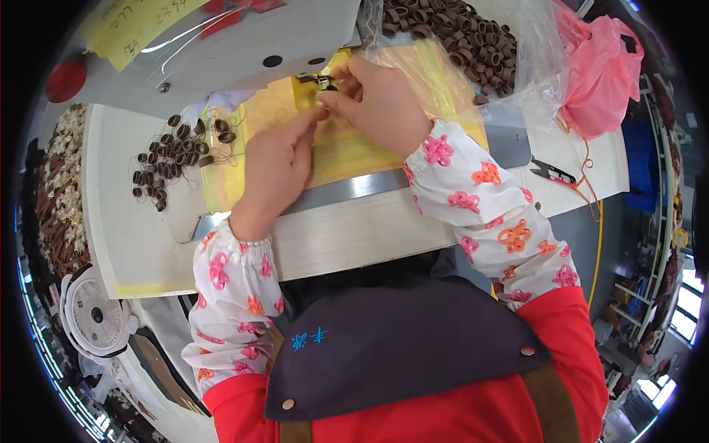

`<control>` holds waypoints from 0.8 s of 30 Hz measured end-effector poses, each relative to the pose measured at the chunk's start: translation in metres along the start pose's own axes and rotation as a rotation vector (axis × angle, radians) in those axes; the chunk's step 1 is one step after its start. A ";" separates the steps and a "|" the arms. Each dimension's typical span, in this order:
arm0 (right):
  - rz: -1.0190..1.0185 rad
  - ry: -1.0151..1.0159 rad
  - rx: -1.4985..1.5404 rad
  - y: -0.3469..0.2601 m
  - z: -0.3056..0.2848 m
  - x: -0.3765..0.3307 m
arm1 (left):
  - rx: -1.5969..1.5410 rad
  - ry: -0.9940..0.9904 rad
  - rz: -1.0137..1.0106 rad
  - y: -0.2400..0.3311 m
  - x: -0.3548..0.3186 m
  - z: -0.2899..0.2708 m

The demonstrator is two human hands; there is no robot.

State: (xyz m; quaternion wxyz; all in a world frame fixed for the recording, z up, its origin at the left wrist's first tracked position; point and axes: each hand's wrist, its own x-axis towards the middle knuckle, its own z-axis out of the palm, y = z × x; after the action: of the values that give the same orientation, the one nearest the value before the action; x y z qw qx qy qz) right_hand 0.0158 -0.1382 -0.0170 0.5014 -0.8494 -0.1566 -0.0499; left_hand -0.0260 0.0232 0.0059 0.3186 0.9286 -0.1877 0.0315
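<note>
My hands meet under the head of a sewing machine (295,44), at its presser foot (319,79). A small dark brown loop (331,88) sits there, partly covered by fingers. My right hand (384,103) pinches the loop between thumb and forefinger from the right. From the lower left, my left hand (277,162) reaches in with its fingertips pressed together, touching or almost touching the right thumb. Whatever those left fingertips hold is too small to make out. Left of the hands lies a scattered group of brown loops (170,159) with loose thread ends.
Behind my right hand, a clear plastic bag (535,52) holds a heap of brown loops (473,44). A pink plastic bag (602,74) sits farther right. Thread snips (554,173) lie at the table's right side. A white fan (96,314) stands at lower left.
</note>
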 end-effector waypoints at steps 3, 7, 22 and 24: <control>0.304 -0.280 0.369 -0.015 -0.014 -0.005 | -0.096 0.023 0.044 0.008 -0.012 0.001; 0.384 -0.231 0.556 -0.011 -0.015 -0.006 | -0.161 -0.084 -0.058 0.011 -0.013 -0.007; 0.154 -0.305 0.353 -0.012 -0.023 -0.013 | -0.127 0.031 -0.013 -0.019 0.021 -0.003; 0.265 -0.351 0.468 -0.007 -0.022 0.004 | -0.213 0.029 -0.098 -0.017 0.021 -0.004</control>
State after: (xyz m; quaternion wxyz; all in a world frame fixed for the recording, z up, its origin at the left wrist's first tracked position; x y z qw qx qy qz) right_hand 0.0192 -0.1528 0.0006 0.6506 -0.7196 -0.1361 0.2007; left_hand -0.0001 0.0312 0.0032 0.4192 0.8970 -0.1399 0.0092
